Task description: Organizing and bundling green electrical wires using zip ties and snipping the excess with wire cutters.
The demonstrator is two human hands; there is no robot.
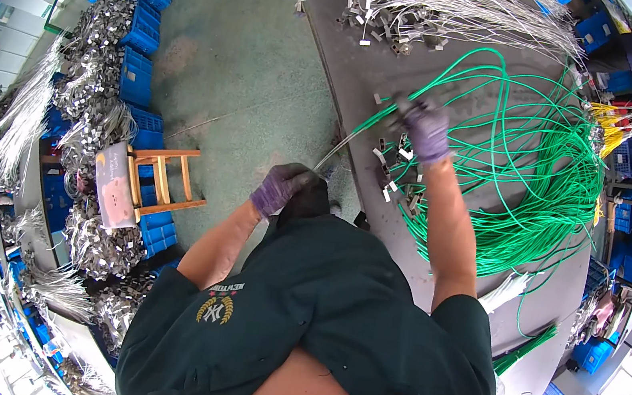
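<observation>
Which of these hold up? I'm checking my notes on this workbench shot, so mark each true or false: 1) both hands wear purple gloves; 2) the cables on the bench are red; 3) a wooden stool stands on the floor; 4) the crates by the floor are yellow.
1) True: the left hand and the right hand both wear purple gloves.
2) False: the green cables lie in loose loops on the grey bench.
3) True: a wooden stool stands on the floor.
4) False: the blue crates are stacked there.
</observation>
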